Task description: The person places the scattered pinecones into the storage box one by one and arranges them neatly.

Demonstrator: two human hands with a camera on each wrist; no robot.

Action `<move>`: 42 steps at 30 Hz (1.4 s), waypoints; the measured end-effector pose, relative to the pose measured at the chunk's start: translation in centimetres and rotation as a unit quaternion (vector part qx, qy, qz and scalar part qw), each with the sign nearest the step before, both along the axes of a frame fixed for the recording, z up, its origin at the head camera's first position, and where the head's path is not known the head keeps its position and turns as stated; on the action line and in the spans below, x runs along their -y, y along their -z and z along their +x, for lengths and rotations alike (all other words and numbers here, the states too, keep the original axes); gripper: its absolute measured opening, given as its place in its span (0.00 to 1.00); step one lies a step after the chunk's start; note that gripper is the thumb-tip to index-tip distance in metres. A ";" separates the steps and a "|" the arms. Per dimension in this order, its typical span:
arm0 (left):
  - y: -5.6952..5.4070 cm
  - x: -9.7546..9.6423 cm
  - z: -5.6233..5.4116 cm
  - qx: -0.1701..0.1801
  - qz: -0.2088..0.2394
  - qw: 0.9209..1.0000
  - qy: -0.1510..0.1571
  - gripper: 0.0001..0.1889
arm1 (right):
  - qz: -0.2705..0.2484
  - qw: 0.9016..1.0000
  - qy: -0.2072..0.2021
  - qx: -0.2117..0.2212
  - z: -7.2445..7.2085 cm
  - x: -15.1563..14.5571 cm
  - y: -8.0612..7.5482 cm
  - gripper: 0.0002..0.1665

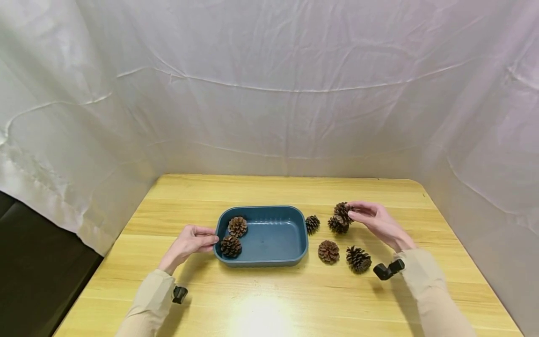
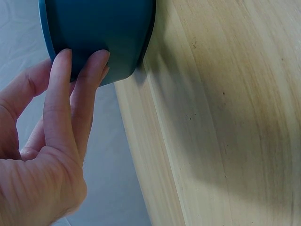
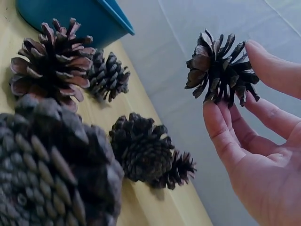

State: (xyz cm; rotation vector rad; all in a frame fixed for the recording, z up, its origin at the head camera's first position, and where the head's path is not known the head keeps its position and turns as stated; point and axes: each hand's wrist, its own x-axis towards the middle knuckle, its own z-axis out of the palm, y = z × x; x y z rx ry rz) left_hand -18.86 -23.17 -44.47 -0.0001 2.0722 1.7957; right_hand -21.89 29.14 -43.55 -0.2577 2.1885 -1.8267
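A dark blue rectangular plastic tub [image 1: 269,263] sits at the middle of the wooden table, with two brown pine cones [image 1: 237,226] inside its left end. My left hand [image 1: 194,242] grips the tub's left end at the rim. In the left wrist view, two fingertips [image 2: 99,59] press its outer wall. At the tub's right, my right hand [image 1: 376,223] pinches a pine cone [image 3: 221,68] between thumb and fingers, held up off the table. Beneath it in the head view lies another pine cone [image 1: 338,225], partly covered by the held one.
More pine cones lie right of the tub: a small one [image 1: 312,224] close by its wall, a reddish-brown one [image 1: 329,252] and a dark one [image 1: 358,259] nearer the front. Pale fabric [image 1: 278,126] hangs behind the table's back edge and along both sides.
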 end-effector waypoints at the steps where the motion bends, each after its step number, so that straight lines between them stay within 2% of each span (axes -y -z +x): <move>1: 0.0 0.0 0.0 0.000 0.001 1.000 -0.001 0.24 | 0.013 1.000 -0.001 -0.005 -0.1 0.2 -0.1 0.33; 5: -0.1 0.0 0.0 0.002 0.000 1.000 -0.001 0.24 | 0.056 0.998 -0.008 -0.021 -0.7 1.1 -0.5 0.33; 11: -0.1 0.1 0.0 0.001 -0.009 1.000 -0.002 0.24 | 0.073 0.997 -0.022 -0.026 -1.3 2.7 -1.5 0.33; 21: -0.2 0.0 0.0 -0.001 -0.020 1.000 -0.003 0.24 | 0.090 0.992 -0.054 -0.065 -1.9 5.3 -2.7 0.28; 32: -0.3 -0.1 0.2 -0.011 -0.021 1.000 0.001 0.23 | 0.102 0.990 -0.086 -0.041 -2.6 8.3 -3.3 0.33; 42: -0.2 -0.2 0.1 -0.005 -0.018 1.000 -0.002 0.24 | 0.112 0.985 -0.122 -0.053 -2.9 10.4 -3.8 0.31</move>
